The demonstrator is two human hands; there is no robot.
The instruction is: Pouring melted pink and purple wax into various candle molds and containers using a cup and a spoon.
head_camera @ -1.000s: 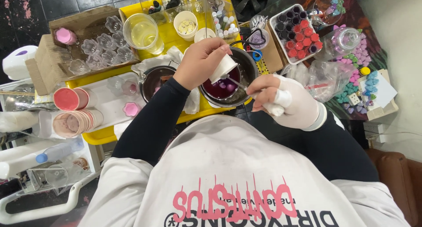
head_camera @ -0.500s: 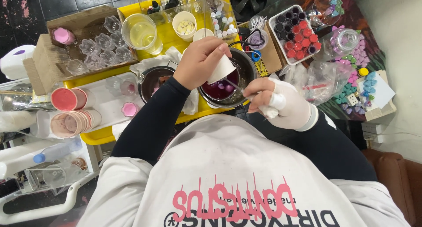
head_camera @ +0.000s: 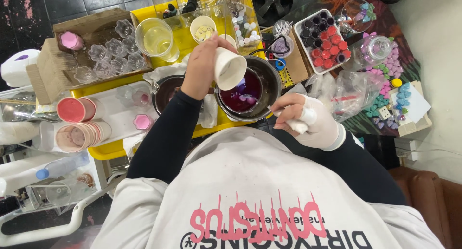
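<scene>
You are tipping one white paper cup (head_camera: 229, 67) over one metal pot (head_camera: 250, 89) of purple liquid, your left hand (head_camera: 204, 66) fingers wrapping it. Your gloved right hand (head_camera: 310, 121) is pinching one stirrer. Two pink-filled cups (head_camera: 77, 109) are standing left on the yellow tray (head_camera: 108, 150).

Black long sleeves; white printed top; right grip (head_camera: 308, 121) gloved or bandaged, perhaps.

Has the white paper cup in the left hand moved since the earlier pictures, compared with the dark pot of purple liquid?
Yes. The white paper cup is now raised and tipped, mouth showing, at the upper left rim of the dark pot; earlier it hung lower over the liquid.
</scene>
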